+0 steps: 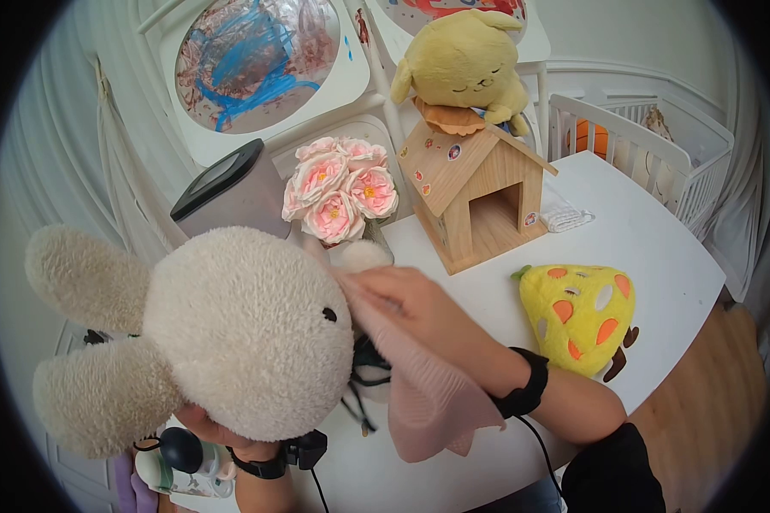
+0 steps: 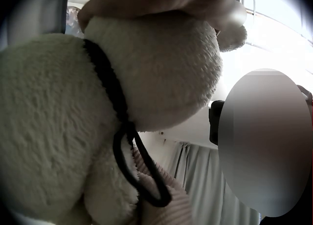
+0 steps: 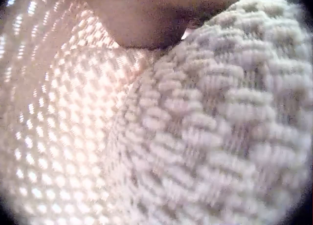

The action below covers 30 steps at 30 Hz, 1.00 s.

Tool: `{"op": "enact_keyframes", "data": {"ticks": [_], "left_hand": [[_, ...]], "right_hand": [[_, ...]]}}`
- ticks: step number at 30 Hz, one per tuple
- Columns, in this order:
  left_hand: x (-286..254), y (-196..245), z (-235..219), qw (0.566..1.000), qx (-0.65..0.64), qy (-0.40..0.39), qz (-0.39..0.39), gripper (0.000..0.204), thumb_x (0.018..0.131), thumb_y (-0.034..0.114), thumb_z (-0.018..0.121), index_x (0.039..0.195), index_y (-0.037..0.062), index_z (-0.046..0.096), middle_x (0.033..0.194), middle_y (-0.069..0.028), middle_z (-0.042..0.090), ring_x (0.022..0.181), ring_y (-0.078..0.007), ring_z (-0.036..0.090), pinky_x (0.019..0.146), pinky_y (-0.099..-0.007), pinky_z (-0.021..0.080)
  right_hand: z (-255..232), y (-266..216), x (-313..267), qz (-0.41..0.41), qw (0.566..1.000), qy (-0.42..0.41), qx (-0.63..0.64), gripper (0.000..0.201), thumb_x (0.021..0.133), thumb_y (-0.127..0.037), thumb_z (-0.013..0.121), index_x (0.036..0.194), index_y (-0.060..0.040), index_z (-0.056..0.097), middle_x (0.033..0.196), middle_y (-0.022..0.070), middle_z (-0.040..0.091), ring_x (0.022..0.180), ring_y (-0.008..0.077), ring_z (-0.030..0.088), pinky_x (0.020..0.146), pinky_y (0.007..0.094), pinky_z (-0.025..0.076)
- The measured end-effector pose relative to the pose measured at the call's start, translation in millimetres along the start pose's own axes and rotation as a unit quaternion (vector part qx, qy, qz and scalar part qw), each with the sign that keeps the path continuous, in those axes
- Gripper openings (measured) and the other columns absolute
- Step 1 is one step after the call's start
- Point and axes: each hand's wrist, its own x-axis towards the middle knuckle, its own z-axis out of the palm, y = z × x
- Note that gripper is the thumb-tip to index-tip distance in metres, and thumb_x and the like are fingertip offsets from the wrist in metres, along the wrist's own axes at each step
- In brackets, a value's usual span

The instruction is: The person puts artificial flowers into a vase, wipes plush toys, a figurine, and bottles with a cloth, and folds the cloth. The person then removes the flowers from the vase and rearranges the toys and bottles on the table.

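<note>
A cream plush bunny [image 1: 244, 333] lies on its side in the head view, long ears to the left and a dark eye near the right side of its head. My left hand [image 1: 218, 432] grips it from below, partly hidden by the head and an ear. In the left wrist view a black cord [image 2: 105, 80] circles the bunny's neck, with a loop hanging down. My right hand [image 1: 415, 303] holds a thin pink cloth [image 1: 436, 398] against the bunny's face, and the loose end drapes below the wrist. Waffle-textured cloth [image 3: 73, 122] fills most of the right wrist view.
On the white table [image 1: 659, 222] stand a wooden house [image 1: 466, 188] with a yellow plush dog [image 1: 466, 64] on its roof, pink flowers [image 1: 338, 188] and a dark-lidded bin [image 1: 235, 192]. A yellow strawberry-shaped plush [image 1: 577, 316] lies right of my forearm. Behind is a white crib [image 1: 650, 154].
</note>
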Motion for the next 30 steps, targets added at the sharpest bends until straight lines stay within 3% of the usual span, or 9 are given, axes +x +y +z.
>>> {"op": "enact_keyframes", "data": {"ticks": [3, 7, 9, 16, 19, 21, 24, 26, 30], "left_hand": [[4.3, 3.8, -3.0, 1.000, -0.014, 0.001, 0.004, 0.071, 0.089, 0.052, 0.044, 0.145, 0.0086, 0.044, 0.144, -0.0129, 0.051, 0.127, -0.0334, 0.056, 0.105, -0.0480, 0.049], [7.3, 0.8, 3.7, 1.000, -0.029, 0.002, 0.010, 0.071, 0.089, 0.051, 0.044, 0.145, 0.0088, 0.044, 0.144, -0.0127, 0.051, 0.127, -0.0334, 0.056, 0.104, -0.0482, 0.049], [10.0, -3.7, 10.7, 0.986, 0.025, 0.156, 0.047, 0.067, 0.091, 0.052, 0.042, 0.145, 0.0107, 0.045, 0.143, -0.0115, 0.052, 0.123, -0.0328, 0.059, 0.099, -0.0506, 0.054], [10.6, -4.6, 1.3, 0.996, 0.045, 0.067, 0.030, 0.066, 0.096, 0.054, 0.040, 0.146, 0.0109, 0.043, 0.145, -0.0114, 0.051, 0.124, -0.0316, 0.059, 0.100, -0.0493, 0.053], [14.1, -5.8, 10.1, 0.973, 0.117, 0.192, 0.054, 0.066, 0.100, 0.056, 0.036, 0.148, 0.0107, 0.039, 0.148, -0.0110, 0.047, 0.130, -0.0315, 0.053, 0.105, -0.0493, 0.049], [13.2, -3.3, -3.7, 0.999, 0.019, -0.032, -0.027, 0.066, 0.102, 0.054, 0.037, 0.149, 0.0084, 0.035, 0.151, -0.0123, 0.044, 0.135, -0.0318, 0.048, 0.111, -0.0478, 0.043], [7.7, -7.2, -0.4, 0.980, 0.182, -0.081, -0.017, 0.086, 0.090, 0.059, 0.062, 0.148, 0.0012, 0.033, 0.151, -0.0135, 0.041, 0.133, -0.0283, 0.049, 0.108, -0.0420, 0.044], [7.3, -3.9, 6.0, 0.944, 0.306, -0.112, -0.056, 0.088, 0.087, 0.052, 0.070, 0.147, -0.0012, 0.032, 0.146, -0.0147, 0.045, 0.130, -0.0275, 0.051, 0.107, -0.0410, 0.044], [17.7, 3.0, 41.5, 0.864, 0.435, -0.140, -0.210, 0.082, 0.080, 0.037, 0.083, 0.137, -0.0067, 0.044, 0.130, -0.0149, 0.058, 0.122, -0.0247, 0.056, 0.104, -0.0387, 0.044]], "right_hand": [[18.7, 14.3, -4.7, -0.086, 0.996, -0.010, -0.033, 0.032, 0.101, -0.023, 0.052, 0.121, 0.0009, 0.058, 0.105, 0.0201, 0.061, 0.095, 0.0380, 0.059, 0.087, 0.0425, 0.048], [13.6, -7.0, -10.5, 0.008, 0.995, -0.047, -0.088, 0.035, 0.102, -0.025, 0.049, 0.127, -0.0007, 0.054, 0.105, 0.0208, 0.059, 0.096, 0.0391, 0.058, 0.083, 0.0444, 0.049], [10.6, -15.1, -11.6, 0.068, 0.986, -0.081, -0.131, 0.038, 0.104, -0.024, 0.048, 0.133, -0.0010, 0.051, 0.109, 0.0207, 0.059, 0.105, 0.0377, 0.057, 0.088, 0.0418, 0.048], [13.5, -9.6, -12.2, 0.067, 0.988, -0.064, -0.126, 0.028, 0.104, -0.024, 0.049, 0.116, 0.0004, 0.052, 0.106, 0.0235, 0.058, 0.094, 0.0434, 0.058, 0.080, 0.0471, 0.048], [16.7, -4.1, -11.0, 0.046, 0.994, -0.039, -0.096, 0.024, 0.102, -0.021, 0.051, 0.110, 0.0018, 0.053, 0.099, 0.0240, 0.059, 0.091, 0.0450, 0.058, 0.077, 0.0466, 0.048], [17.7, 1.0, -10.3, 0.031, 0.995, -0.024, -0.088, 0.022, 0.101, -0.019, 0.052, 0.106, 0.0027, 0.054, 0.094, 0.0241, 0.060, 0.088, 0.0465, 0.057, 0.075, 0.0460, 0.048], [13.7, 1.5, -7.5, 0.036, 0.997, 0.024, -0.062, 0.024, 0.099, -0.020, 0.053, 0.095, 0.0037, 0.052, 0.082, 0.0264, 0.059, 0.080, 0.0483, 0.058, 0.069, 0.0521, 0.045], [8.5, -1.0, -5.8, 0.056, 0.996, 0.074, -0.015, 0.019, 0.098, -0.016, 0.058, 0.099, 0.0032, 0.058, 0.079, 0.0202, 0.060, 0.067, 0.0233, 0.057, 0.066, 0.0358, 0.047], [-6.3, -11.6, 0.8, 0.037, 0.990, 0.134, -0.017, 0.018, 0.100, -0.016, 0.058, 0.101, 0.0024, 0.060, 0.080, 0.0164, 0.059, 0.068, 0.0153, 0.053, 0.064, 0.0298, 0.046]]}}
